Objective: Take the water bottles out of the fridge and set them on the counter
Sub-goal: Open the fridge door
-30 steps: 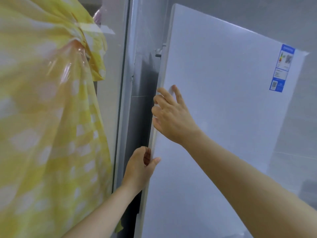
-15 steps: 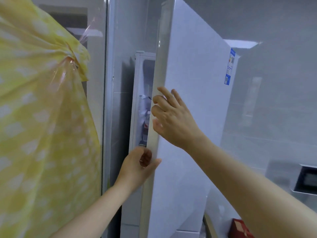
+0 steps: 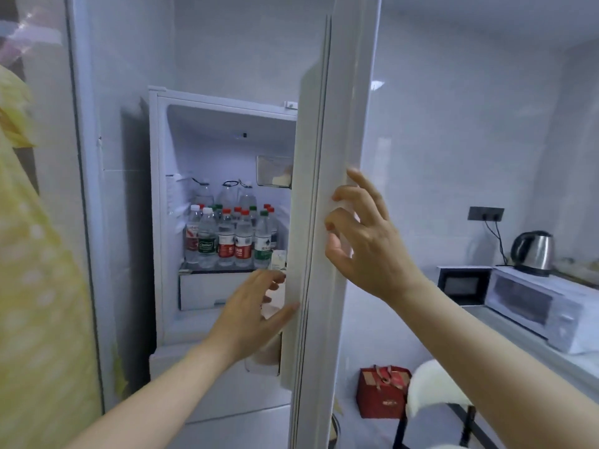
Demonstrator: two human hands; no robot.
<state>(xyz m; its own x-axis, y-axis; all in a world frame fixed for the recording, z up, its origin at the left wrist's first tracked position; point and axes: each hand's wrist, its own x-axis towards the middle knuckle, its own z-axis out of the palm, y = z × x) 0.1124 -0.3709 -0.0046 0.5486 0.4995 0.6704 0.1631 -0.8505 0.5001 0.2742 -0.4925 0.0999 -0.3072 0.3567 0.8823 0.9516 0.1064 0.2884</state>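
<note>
The white fridge (image 3: 158, 222) stands open, its door (image 3: 327, 202) swung out edge-on toward me. Several water bottles (image 3: 233, 238) with red, green and white caps stand packed on a shelf inside, with larger bottles behind them. My left hand (image 3: 256, 312) is at the door's inner edge, thumb against it, fingers loosely spread. My right hand (image 3: 363, 234) touches the door's outer edge with relaxed, slightly bent fingers. Neither hand holds a bottle.
A counter (image 3: 531, 348) runs along the right with a white microwave (image 3: 544, 306), a second small oven (image 3: 463, 283) and a steel kettle (image 3: 533, 251). A red gift box (image 3: 382, 392) and a white stool (image 3: 434, 390) are on the floor. A yellow curtain (image 3: 35, 286) hangs left.
The fridge door has swung from nearly shut to wide open, revealing the bottles. Both hands followed the door's edge; my left hand loosened its grip on it.
</note>
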